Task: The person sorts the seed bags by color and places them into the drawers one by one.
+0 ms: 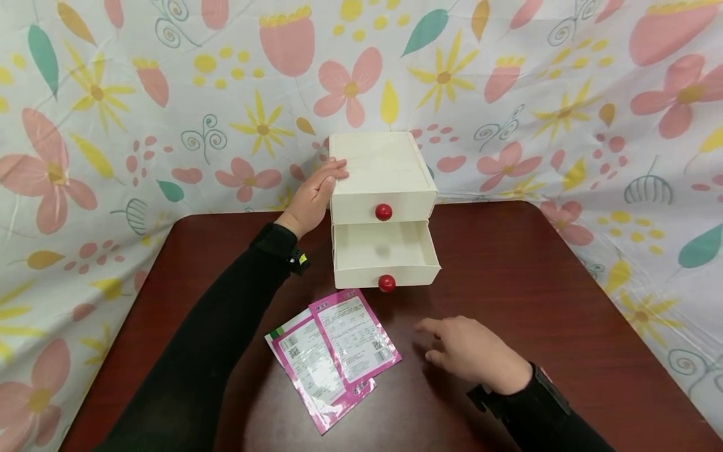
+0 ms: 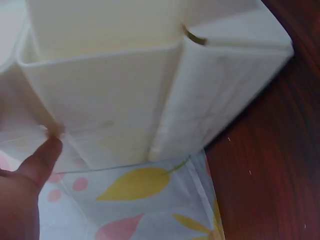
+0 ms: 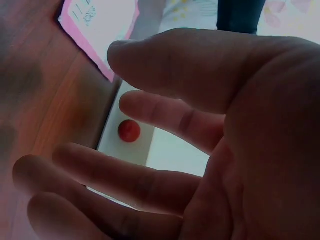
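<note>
A small white two-drawer box [image 1: 380, 164] stands at the back of the table. Its lower drawer [image 1: 356, 277] is pulled out, with nothing visible inside, and the upper one is closed. My left hand [image 1: 312, 196] rests against the box's left side, fingers extended over the top edge; in the left wrist view its thumb [image 2: 42, 160] touches the side wall. Over the table, to the right of two flat pink-edged packets, hovers my right hand [image 1: 477, 351], holding nothing, its fingers loosely bent. The upper packet [image 1: 358, 339] overlaps the lower packet [image 1: 307, 361].
Each drawer front carries a red round knob, one on the upper drawer [image 1: 383, 212] and one on the lower. The packets lie just in front of the open drawer on the dark wooden table [image 1: 508, 270]. A flower-printed cloth [image 1: 452, 132] hangs behind it.
</note>
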